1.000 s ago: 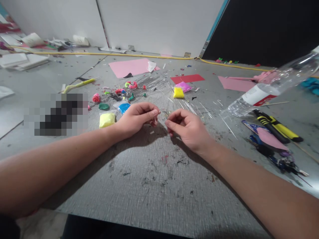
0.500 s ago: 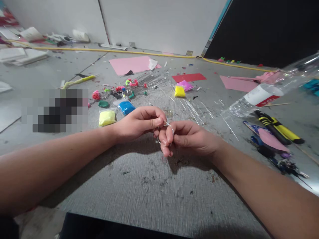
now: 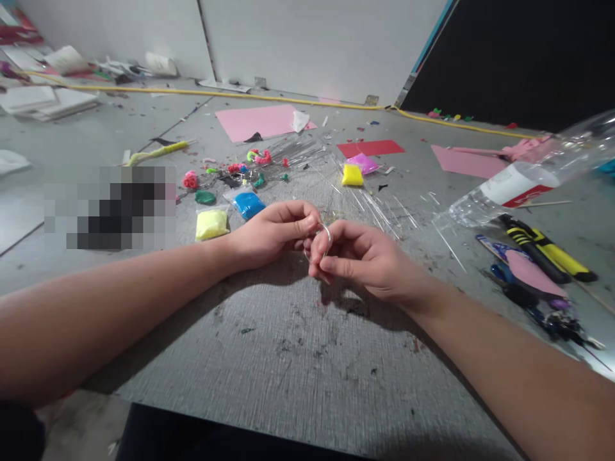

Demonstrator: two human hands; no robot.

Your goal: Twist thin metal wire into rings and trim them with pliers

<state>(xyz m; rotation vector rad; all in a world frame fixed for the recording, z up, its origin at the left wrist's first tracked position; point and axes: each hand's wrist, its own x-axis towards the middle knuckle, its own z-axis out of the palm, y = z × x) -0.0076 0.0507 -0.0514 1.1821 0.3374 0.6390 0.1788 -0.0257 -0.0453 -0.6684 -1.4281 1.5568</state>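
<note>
My left hand (image 3: 273,232) and my right hand (image 3: 368,259) meet over the middle of the grey textured mat (image 3: 298,358). Both are closed in a pinch on a thin silvery wire (image 3: 325,232) bent into a small loop between the fingertips. The left thumb and forefinger hold the loop's left side. The right fingers curl round its right side. Behind the hands lies a fan of several straight wires (image 3: 379,208).
Small clay bags lie behind the hands: yellow (image 3: 211,224), blue (image 3: 248,204), another yellow (image 3: 352,175). Pink paper (image 3: 262,121) and red paper (image 3: 369,148) lie farther back. At the right are a plastic bottle (image 3: 528,176), a yellow-black tool (image 3: 548,246) and scissors (image 3: 528,288).
The hands came together from a small gap. The wire between them is now bent into a small loop, and both hands shifted slightly toward me, then up a little.
</note>
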